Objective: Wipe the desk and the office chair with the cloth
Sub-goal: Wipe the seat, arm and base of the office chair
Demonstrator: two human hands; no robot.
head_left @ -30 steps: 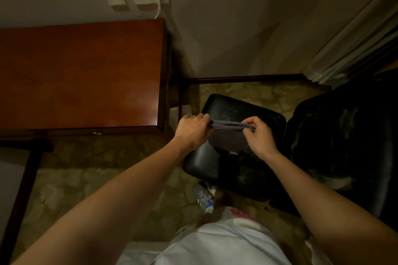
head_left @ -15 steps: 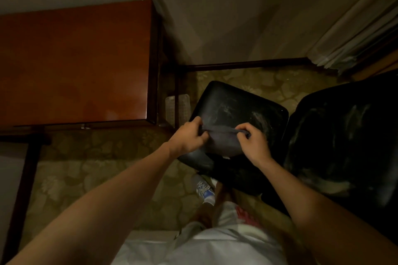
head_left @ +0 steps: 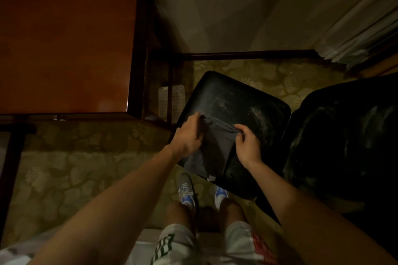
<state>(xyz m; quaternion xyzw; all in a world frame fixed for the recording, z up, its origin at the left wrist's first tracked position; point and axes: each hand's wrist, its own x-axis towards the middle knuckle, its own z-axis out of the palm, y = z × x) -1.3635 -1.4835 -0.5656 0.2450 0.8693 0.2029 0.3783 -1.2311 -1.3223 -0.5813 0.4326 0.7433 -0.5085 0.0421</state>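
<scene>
Grey cloth [head_left: 216, 150] pinched at its top by left hand [head_left: 189, 135], right hand [head_left: 247, 146]

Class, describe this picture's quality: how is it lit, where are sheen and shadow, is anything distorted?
Head view: dim, warm light; soft sheen on the desk near its front edge; pale smears on the chair seat catch light, the dark cloth nearly merges with it; the chair back at right sinks into shadow; wide-angle stretch makes the forearms loom.

The black chair seat [head_left: 247, 101] stands on patterned carpet [head_left: 86, 168]; a dark cloth [head_left: 215, 148] lies across its near left corner.
</scene>
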